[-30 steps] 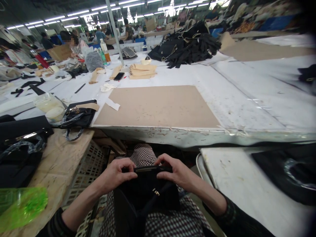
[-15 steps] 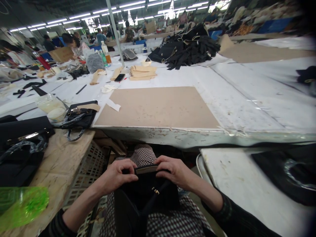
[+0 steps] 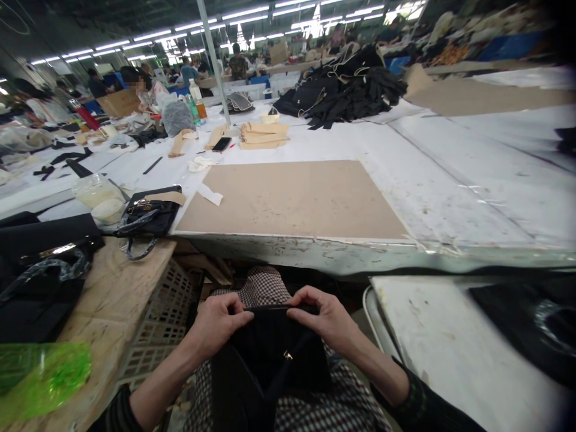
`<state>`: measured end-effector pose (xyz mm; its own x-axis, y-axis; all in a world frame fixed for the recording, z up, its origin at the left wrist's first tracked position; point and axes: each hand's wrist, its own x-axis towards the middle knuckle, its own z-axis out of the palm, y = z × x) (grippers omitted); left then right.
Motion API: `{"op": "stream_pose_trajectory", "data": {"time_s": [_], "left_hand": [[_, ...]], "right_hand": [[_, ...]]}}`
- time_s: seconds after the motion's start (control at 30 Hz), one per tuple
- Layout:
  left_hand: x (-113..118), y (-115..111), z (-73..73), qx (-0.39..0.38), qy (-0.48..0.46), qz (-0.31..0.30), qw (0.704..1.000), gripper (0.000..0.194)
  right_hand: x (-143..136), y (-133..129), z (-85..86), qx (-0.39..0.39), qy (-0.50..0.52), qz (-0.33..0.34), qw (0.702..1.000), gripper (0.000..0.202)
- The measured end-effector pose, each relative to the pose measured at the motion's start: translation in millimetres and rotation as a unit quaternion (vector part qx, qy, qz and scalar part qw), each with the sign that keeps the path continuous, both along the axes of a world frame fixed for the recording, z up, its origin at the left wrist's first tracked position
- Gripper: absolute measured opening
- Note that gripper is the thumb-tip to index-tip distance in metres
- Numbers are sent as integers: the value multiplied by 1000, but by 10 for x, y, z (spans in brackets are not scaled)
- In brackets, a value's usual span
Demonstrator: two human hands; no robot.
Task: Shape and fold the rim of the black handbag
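A black bag (image 3: 288, 366) with a small gold metal fitting lies across my lap on a checked cloth. My left hand (image 3: 220, 321) pinches the left part of its upper edge between thumb and fingers. The right part of that same edge is gripped by my right hand (image 3: 321, 315), thumb on the near side. Both hands are close together, with a short stretch of edge between them. The bag's lower part runs out of the picture at the bottom, and its dark folds are hard to tell apart.
A brown board (image 3: 292, 198) lies on the white worktable (image 3: 450, 180) ahead. Finished-looking black bags (image 3: 150, 210) sit at the left, near a green plastic item (image 3: 45, 378). Another black bag (image 3: 531, 324) rests on the white side table (image 3: 432, 336). Black pieces (image 3: 342, 90) are heaped behind; people sit farther off.
The tan strip that showed along the bag's upper edge between my hands is now mostly out of sight, the edge looking closed together. Both hands keep their hold; the view has shifted slightly.
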<state>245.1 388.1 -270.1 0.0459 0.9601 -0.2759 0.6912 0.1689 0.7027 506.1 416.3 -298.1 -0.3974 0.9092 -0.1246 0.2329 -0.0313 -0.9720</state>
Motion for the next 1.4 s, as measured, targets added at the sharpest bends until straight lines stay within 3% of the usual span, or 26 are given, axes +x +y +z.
{"op": "stream_pose_trajectory", "data": {"time_s": [0.27,0.57,0.73,0.8,0.9,1.0,1.13,1.23,1.4], "left_hand": [[-8,22,-46,-3,-17,8,1000,29],[-19,39,-78,-6,4,8,1000,27],[-15,73,-89,-21,-110,32,993,29],[-26,90,-38,-44,-143,4,989,37],[-44,108,87,-91,-150,-97,980,26],[-49,112,176,-125,-162,-146,968,26],[-30,99,184,-132,-150,-128,971,26],[2,90,184,-124,-133,-123,976,26],[43,85,214,-80,-92,-146,982,26]], "right_hand": [[-38,7,-60,18,2,-29,999,11],[-134,-70,11,46,-2,-47,998,9],[-138,-100,-7,35,7,-41,999,11],[-135,-98,-11,33,12,-38,999,13],[-103,-71,3,20,15,-27,999,14],[-31,-10,50,-31,-1,29,999,14],[29,120,169,-68,-27,175,982,24],[-72,225,289,20,-116,264,957,29],[-445,323,443,242,-266,321,876,29]]}}
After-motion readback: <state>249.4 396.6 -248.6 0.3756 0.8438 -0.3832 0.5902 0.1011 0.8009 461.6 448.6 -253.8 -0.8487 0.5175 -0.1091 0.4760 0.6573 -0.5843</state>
